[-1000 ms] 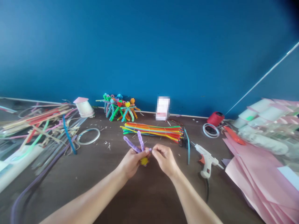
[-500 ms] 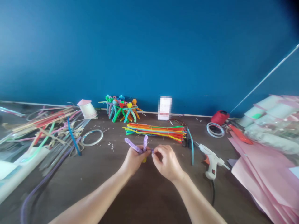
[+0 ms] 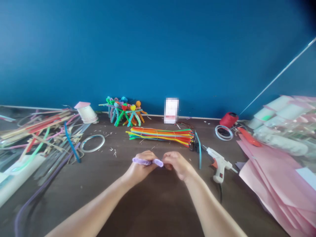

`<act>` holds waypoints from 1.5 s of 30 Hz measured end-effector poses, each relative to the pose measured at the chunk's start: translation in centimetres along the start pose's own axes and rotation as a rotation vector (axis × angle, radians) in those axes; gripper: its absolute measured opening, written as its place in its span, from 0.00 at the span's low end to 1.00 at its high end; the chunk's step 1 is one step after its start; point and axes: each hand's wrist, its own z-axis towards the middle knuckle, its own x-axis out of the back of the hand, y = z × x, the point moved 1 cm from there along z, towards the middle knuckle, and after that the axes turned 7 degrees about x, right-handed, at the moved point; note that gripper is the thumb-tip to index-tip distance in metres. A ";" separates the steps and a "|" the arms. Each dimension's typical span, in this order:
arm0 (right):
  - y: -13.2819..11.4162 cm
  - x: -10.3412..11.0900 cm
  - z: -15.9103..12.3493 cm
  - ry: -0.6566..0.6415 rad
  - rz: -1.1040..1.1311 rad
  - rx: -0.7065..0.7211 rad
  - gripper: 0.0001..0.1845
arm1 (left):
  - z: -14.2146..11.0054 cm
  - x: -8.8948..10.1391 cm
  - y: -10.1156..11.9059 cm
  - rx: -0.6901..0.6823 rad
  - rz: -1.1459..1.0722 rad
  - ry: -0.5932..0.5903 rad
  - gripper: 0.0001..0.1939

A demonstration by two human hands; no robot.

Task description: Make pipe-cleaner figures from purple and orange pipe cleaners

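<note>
My left hand point(image 3: 141, 167) and my right hand point(image 3: 176, 165) meet above the middle of a dark wooden table point(image 3: 158, 204). Between them lies a purple pipe cleaner point(image 3: 147, 161), held nearly level. My left fingers close around its middle, and my right fingertips pinch its end. The yellow fuzzy piece seen earlier is hidden from view. Beyond my hands lies a bundle of multicoloured pipe cleaners point(image 3: 160, 136), tied together.
Finished pipe-cleaner figures point(image 3: 125, 114) stand against the blue wall. A white glue gun point(image 3: 219, 164) lies right of my hands, beside scissors point(image 3: 195, 144). Pink paper sheets point(image 3: 276, 184) cover the right side. Loose strips point(image 3: 41, 138) and a clear ring point(image 3: 92, 143) lie left.
The purple pipe cleaner's upright arms have folded down to lie nearly level between my hands. The yellow piece has gone from view. My hands have come closer together.
</note>
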 end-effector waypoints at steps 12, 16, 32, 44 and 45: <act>-1.5 -0.7 -1.4 0.190 -0.686 0.809 0.10 | 0.0 -0.6 -0.8 0.555 -0.768 -0.012 0.12; -1.8 -0.8 -1.6 0.153 -0.851 0.838 0.09 | 0.1 -0.3 -1.1 0.568 -0.758 -0.037 0.11; -1.6 -0.7 -1.5 0.070 -1.124 0.735 0.04 | 0.3 0.6 -0.8 0.164 0.005 0.103 0.08; -0.4 0.1 -0.4 0.032 -0.575 0.382 0.10 | 0.3 -0.1 -1.5 0.426 -0.424 0.012 0.09; -0.5 0.2 -0.4 0.065 -0.583 0.439 0.08 | 0.3 -0.1 -1.6 0.500 -0.550 -0.019 0.10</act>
